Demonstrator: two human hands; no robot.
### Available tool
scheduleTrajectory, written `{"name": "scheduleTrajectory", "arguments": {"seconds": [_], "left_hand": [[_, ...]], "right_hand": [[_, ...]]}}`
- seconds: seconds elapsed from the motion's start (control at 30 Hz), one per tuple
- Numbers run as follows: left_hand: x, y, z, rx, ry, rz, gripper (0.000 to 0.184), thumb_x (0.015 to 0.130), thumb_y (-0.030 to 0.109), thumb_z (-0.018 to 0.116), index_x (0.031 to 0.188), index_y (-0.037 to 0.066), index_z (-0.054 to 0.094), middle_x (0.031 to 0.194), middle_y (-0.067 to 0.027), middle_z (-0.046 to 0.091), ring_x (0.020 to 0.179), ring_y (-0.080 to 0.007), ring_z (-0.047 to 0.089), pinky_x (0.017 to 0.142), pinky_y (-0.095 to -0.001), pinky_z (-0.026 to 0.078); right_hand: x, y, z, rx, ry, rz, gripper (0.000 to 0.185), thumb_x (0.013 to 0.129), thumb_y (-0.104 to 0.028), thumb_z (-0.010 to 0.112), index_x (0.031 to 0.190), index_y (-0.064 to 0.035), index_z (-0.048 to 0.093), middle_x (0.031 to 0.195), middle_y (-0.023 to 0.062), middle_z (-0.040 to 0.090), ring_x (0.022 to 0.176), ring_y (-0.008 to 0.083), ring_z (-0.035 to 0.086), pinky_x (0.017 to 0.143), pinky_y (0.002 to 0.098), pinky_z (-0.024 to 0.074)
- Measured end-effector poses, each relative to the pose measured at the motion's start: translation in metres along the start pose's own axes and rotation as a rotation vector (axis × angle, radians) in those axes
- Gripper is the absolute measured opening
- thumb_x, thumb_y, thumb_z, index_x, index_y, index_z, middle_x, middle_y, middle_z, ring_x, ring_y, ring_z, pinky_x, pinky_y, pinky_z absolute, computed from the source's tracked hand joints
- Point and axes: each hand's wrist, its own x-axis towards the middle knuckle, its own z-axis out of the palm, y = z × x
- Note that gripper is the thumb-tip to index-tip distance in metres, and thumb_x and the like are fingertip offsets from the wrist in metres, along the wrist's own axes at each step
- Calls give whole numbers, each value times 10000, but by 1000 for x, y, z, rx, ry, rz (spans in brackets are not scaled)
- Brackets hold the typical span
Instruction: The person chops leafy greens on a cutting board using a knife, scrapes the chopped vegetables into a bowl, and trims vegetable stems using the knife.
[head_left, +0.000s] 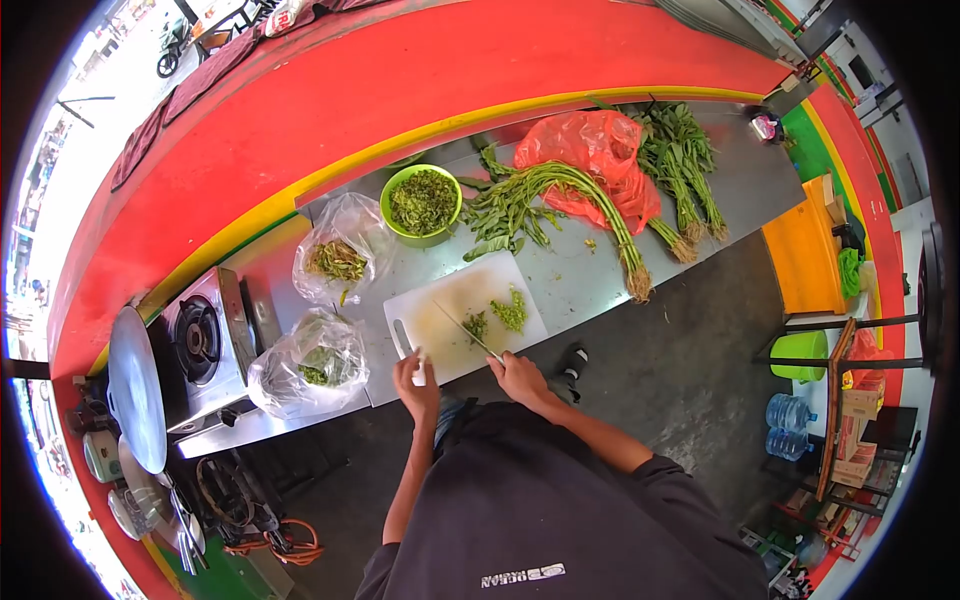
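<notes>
A white cutting board (470,352) lies slanted near the counter's front edge. My left hand (418,392) is closed at its near left corner, fingers and thumb on either side of the white plastic. In my right hand (524,380) is a knife (462,324), its blade angled across the board toward the far left. Just right of the blade sits a small heap of chopped dark greens (477,325). Farther right on the board is a paler pile of chopped green stems (510,311). The knife handle is mostly hidden in my fist.
Beyond the board stand a green bowl of chopped greens (424,205) and a plastic bag with stems (338,262). Another plastic bag (312,366) lies left, near a gas stove (198,338). Long leafy bunches (590,188) and a red plastic bag (590,145) cover the right side.
</notes>
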Motion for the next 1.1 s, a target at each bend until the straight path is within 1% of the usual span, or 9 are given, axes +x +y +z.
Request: {"name": "scheduleTrajectory", "arguments": {"seconds": [0.07,0.47,0.67,0.7,0.77,0.87,0.93,1.0,1.1], "left_hand": [[-1,-11,-6,324,259,-58,361,882,129,731,1226,49,658,996,-125,609,884,-261,604,806,-398,489],[16,-47,-18,459,36,-270,316,794,216,733,990,11,594,863,-106,594,790,-286,602,730,-409,492],[35,-26,-50,28,-296,-641,266,815,226,722,924,26,585,831,-67,612,790,-171,605,687,-340,501],[33,-23,-52,28,-294,-640,266,815,226,722,924,26,585,831,-67,612,790,-171,605,687,-340,501],[25,-16,-54,-555,-263,-834,218,878,208,670,914,31,548,849,-49,605,796,-123,586,683,-295,490],[17,3,-33,-819,-79,-790,267,949,266,644,888,45,508,849,-34,594,783,-122,574,679,-292,485],[14,-5,-26,-811,-136,-766,341,989,326,640,959,-6,564,883,-44,632,805,-111,594,699,-287,498],[6,-4,-9,-547,-114,-708,421,985,354,669,1054,-59,624,909,-62,672,810,-106,612,710,-291,506],[3,3,-4,-517,-109,-667,401,962,281,712,1103,-93,676,928,-64,696,812,-112,618,710,-287,500]], "right_hand": [[1,4,-2,14,2,5,527,1019,-498,489,898,2,604,721,281,659,727,511,650,666,596,526],[8,33,-10,220,-15,1,567,1010,-532,489,911,14,606,786,287,665,789,509,642,728,574,509],[11,57,-28,378,78,48,526,1009,-471,534,908,40,608,786,291,636,808,502,626,706,534,476],[10,62,-31,424,121,71,518,1008,-462,541,902,41,602,777,286,632,804,502,624,703,529,476],[7,72,-36,471,163,93,510,1008,-453,547,895,42,595,767,282,628,799,502,622,700,525,475],[2,81,-46,496,135,180,521,1019,-462,533,928,46,602,754,250,616,744,466,621,675,480,468],[-4,74,-54,508,151,145,535,1025,-474,516,934,45,610,747,241,613,725,455,611,670,458,466],[-12,64,-62,550,35,62,515,1043,-470,499,836,-6,580,650,86,568,596,192,555,591,382,443],[-7,43,-75,367,-127,-68,486,1040,-445,512,897,9,606,705,147,611,616,265,589,615,415,454]]}}
